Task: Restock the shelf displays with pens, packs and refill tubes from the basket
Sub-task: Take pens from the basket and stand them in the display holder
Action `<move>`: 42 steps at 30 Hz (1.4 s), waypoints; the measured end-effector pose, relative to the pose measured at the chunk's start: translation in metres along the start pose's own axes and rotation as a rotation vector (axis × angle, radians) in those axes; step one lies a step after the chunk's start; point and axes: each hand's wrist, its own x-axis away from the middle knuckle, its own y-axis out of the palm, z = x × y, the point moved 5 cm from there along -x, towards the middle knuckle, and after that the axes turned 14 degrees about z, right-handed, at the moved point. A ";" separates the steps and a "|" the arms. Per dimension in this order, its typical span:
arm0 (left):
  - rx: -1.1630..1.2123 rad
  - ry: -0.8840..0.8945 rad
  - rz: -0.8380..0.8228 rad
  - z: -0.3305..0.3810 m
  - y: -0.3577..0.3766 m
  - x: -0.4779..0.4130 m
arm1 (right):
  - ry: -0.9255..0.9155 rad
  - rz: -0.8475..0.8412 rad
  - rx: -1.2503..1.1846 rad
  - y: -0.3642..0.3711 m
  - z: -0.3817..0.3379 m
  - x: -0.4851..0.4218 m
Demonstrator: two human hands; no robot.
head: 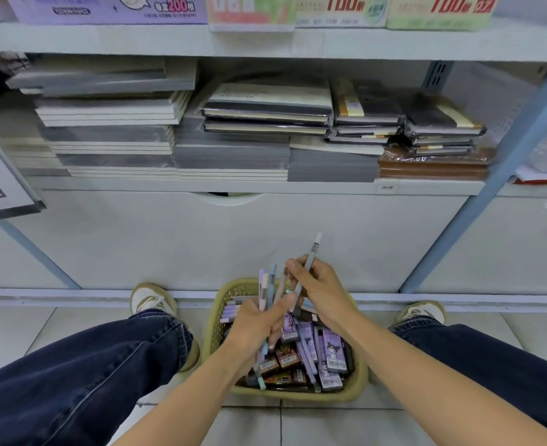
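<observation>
Head view: looking down from a squatting person onto a basket on the floor, with store shelving straight ahead.
Left hand: the left hand (pixel 259 326) is over the basket, fingers curled round a bundle of pastel plastic pens (pixel 267 284) in purple, pink and blue. Their tops fan upward and their lower ends poke out below the fist.
Right hand: the right hand (pixel 320 291) is just beside and slightly above the left, pinching a slim grey pen (pixel 310 255). The pen is tilted, its pale cap pointing up toward the shelving.
Basket: the yellow-green perforated plastic basket (pixel 214 317) stands on the pale floor tiles (pixel 249 423) between the person's feet, close to the base of the shelf unit.
Basket contents: purple cartoon-printed packs (pixel 330 349) with barcodes lie on the right, dark red-brown packs (pixel 282 362) near the front, and a row of purple-capped pens (pixel 230 312) along the left wall.
Shelf ahead: the white metal shelf (pixel 233 186) carries stacked grey and cream notebooks (pixel 111 136), black film-wrapped notebooks (pixel 265 111) and brown-covered notebooks (pixel 433 165) at the right.
Top shelf: a purple printed carton (pixel 105 8) and green cartons (pixel 439 11) sit at the picture's upper edge.
Legs: dark blue jeans (pixel 72 365) are spread to either side, with cream and tan sneakers (pixel 151 297) flat on the tiles.
</observation>
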 end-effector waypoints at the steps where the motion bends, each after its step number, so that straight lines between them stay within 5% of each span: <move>1: -0.003 0.008 -0.003 0.006 0.000 0.003 | -0.017 0.003 0.004 0.003 -0.008 0.001; 6: -0.029 0.152 0.061 0.058 -0.003 0.012 | -0.109 -0.015 0.001 0.013 -0.062 -0.001; 25: 0.148 0.739 0.129 0.378 -0.040 0.049 | -0.831 0.086 -0.166 0.059 -0.451 -0.015; 42: 0.136 0.809 0.073 0.415 -0.048 0.003 | -0.931 0.033 0.532 0.134 -0.453 -0.103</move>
